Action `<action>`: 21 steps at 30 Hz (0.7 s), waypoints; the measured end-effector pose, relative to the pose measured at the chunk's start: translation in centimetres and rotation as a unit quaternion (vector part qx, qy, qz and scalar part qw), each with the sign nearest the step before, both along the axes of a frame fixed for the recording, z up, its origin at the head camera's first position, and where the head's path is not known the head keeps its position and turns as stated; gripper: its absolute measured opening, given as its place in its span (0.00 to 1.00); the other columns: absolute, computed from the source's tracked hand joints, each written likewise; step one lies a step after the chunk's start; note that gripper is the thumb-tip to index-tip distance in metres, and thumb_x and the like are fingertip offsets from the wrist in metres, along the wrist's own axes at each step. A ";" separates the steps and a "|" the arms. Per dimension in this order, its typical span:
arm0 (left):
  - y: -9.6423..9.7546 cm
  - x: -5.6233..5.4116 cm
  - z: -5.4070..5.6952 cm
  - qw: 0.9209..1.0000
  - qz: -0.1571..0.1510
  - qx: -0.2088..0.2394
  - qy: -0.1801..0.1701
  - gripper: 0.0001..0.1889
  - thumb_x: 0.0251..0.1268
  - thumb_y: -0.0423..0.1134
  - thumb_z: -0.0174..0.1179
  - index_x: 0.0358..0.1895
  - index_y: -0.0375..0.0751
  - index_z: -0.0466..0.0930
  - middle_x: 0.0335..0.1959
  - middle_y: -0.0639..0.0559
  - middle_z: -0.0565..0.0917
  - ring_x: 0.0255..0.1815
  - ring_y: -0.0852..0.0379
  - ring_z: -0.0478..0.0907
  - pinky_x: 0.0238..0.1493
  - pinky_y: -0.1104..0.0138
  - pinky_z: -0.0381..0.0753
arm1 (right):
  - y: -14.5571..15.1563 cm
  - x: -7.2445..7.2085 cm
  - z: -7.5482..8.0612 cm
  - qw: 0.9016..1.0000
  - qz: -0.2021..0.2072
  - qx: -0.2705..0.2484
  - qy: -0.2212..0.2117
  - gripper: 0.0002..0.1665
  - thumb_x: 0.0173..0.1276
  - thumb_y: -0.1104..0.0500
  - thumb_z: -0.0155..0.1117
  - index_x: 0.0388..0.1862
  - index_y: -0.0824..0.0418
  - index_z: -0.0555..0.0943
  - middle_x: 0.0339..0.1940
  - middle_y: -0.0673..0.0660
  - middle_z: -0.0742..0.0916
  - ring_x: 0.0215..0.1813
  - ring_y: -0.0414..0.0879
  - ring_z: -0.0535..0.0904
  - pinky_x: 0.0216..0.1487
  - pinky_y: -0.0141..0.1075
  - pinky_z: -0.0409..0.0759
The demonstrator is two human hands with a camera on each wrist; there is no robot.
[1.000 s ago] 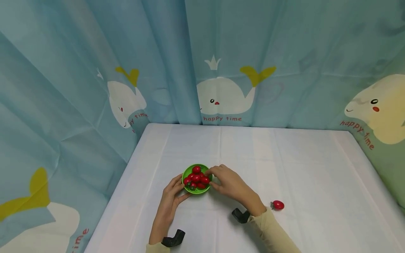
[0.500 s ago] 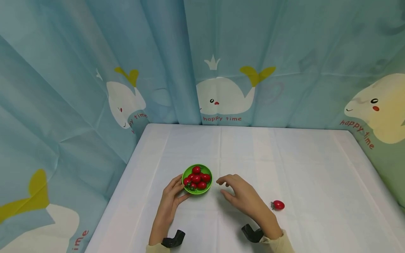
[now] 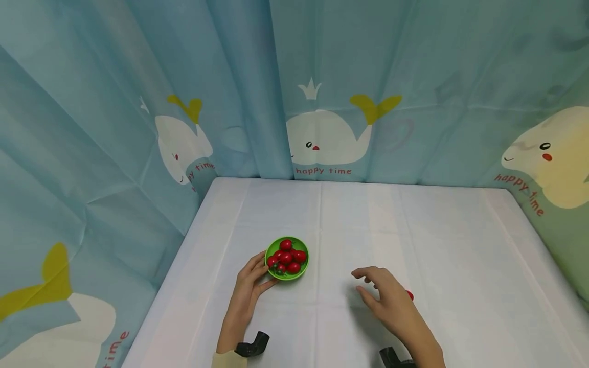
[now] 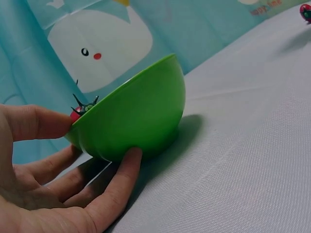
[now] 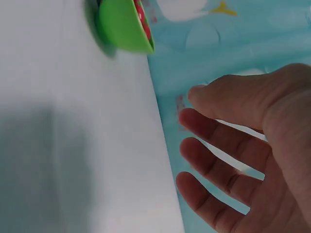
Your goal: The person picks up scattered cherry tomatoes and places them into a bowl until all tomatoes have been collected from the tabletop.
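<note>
A small green bowl (image 3: 301, 273) with several red cherry tomatoes (image 3: 286, 258) in it stands on the white tabletop. My left hand (image 3: 248, 291) holds the bowl from its left side. Seen from the left wrist, one finger lies at the rim beside a tomato stem and another digit presses low on the bowl's wall (image 4: 141, 111). To the right, my right hand (image 3: 391, 301) hovers over the cloth, fingers loosely bent and nothing between them. A single cherry tomato (image 3: 410, 295) lies just beyond it, mostly hidden by the hand; the left wrist view also catches a loose tomato (image 4: 306, 13).
White cloth (image 3: 349, 220) covers the table. Blue-green curtains (image 3: 248, 102) printed with whales hang behind and along both sides. A black wrist mount (image 3: 253, 345) sits on the left wrist, another (image 3: 393, 358) on the right.
My right hand has drawn away from the bowl toward the lower right and now partly covers the loose tomato. The left hand and the bowl have stayed in place.
</note>
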State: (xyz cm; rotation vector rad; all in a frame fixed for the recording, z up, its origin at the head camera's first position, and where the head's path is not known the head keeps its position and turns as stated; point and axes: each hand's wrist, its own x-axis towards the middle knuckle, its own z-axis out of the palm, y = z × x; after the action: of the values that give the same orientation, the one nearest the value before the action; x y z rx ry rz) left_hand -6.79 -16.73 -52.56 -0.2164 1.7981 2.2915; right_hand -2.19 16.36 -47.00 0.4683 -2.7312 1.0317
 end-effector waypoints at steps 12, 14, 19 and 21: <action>0.0 -0.3 -0.1 1.000 0.001 -0.001 -0.003 0.27 0.81 0.39 0.52 0.79 0.41 0.65 0.81 0.39 0.66 0.79 0.42 0.66 0.64 0.56 0.86 | 4.3 0.7 -1.1 0.997 -0.069 0.040 -0.020 0.24 0.61 0.68 0.77 0.55 0.57 0.84 0.58 0.56 0.87 0.60 0.60 0.77 0.55 0.56 0.81; 0.0 -0.3 -0.1 1.000 0.001 -0.001 -0.004 0.27 0.82 0.39 0.52 0.79 0.41 0.64 0.81 0.39 0.66 0.79 0.42 0.66 0.63 0.56 0.86 | 4.9 1.0 -1.5 0.996 -0.070 0.038 -0.039 0.24 0.60 0.68 0.78 0.56 0.59 0.84 0.58 0.59 0.87 0.59 0.62 0.78 0.56 0.60 0.81; 0.0 -0.3 -0.1 1.000 -0.001 0.000 -0.006 0.27 0.82 0.39 0.51 0.79 0.40 0.64 0.81 0.39 0.65 0.79 0.42 0.66 0.64 0.56 0.86 | 5.8 1.6 -2.3 0.995 -0.076 0.048 -0.048 0.26 0.58 0.67 0.80 0.56 0.58 0.84 0.56 0.57 0.88 0.52 0.55 0.80 0.49 0.46 0.82; 0.0 -0.4 -0.2 1.000 -0.001 0.000 -0.005 0.27 0.82 0.39 0.51 0.79 0.40 0.64 0.81 0.39 0.65 0.79 0.41 0.65 0.64 0.55 0.85 | 6.0 1.6 -2.5 0.995 -0.078 0.047 -0.045 0.26 0.57 0.67 0.80 0.55 0.57 0.84 0.56 0.55 0.88 0.50 0.51 0.79 0.44 0.39 0.80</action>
State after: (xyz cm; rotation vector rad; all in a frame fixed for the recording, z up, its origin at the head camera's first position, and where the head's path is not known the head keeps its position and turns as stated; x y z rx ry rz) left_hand -7.20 -16.73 -52.72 -0.2267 1.7921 2.2853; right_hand -0.57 22.34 -49.54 0.2218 -2.8524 0.9100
